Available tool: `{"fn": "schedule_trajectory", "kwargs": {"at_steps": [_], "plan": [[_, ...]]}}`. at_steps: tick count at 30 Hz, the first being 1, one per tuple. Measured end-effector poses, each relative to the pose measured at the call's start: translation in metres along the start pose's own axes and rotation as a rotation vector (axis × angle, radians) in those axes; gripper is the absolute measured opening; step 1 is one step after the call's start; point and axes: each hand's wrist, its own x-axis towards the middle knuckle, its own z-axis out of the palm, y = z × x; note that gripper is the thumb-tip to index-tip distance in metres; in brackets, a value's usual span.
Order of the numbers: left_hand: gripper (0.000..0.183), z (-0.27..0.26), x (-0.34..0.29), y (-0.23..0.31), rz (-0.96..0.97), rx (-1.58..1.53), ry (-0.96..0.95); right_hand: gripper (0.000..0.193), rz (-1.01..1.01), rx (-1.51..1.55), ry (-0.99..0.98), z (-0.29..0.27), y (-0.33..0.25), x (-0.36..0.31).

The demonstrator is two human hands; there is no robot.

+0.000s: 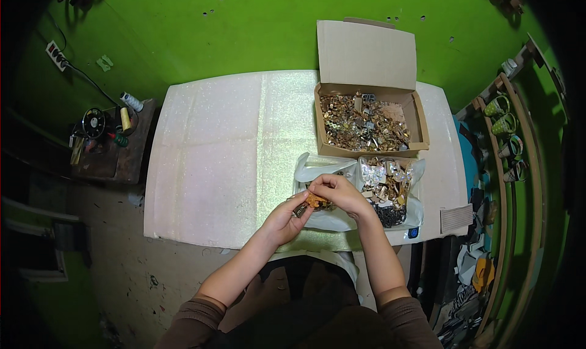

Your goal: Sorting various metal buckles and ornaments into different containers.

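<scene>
My left hand [288,218] and my right hand [339,192] meet over the front edge of a white table [213,160]. Together they pinch a small orange-gold metal piece [315,201]; a darker bit shows at my left fingertips. Under the hands lies an open clear plastic bag [317,166] with a few small parts in it. Right of it sits a second clear bag [390,187] full of gold, silver and dark metal fittings.
An open cardboard box [369,120] of gold metal fittings stands behind the bags, flap up against the green wall. A small wooden stand [113,151] with thread spools is left of the table. Curved wooden racks [519,166] with items rise at right.
</scene>
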Motion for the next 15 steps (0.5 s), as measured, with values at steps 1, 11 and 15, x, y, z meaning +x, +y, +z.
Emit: {"fn": "schedule_trajectory", "kwargs": {"at_steps": [1,11,15], "plan": [[0.017,0.000,0.000,0.000,-0.003,0.002,0.008,0.019,0.003,0.062,0.002,0.000,-0.001,0.000],[0.021,-0.001,-0.004,0.007,0.033,-0.023,0.016,0.018,-0.054,-0.081,0.196,-0.007,-0.003,-0.009],[0.019,-0.006,-0.005,0.011,0.049,-0.050,0.021,0.019,-0.143,-0.149,0.120,0.004,-0.007,-0.009]]}}
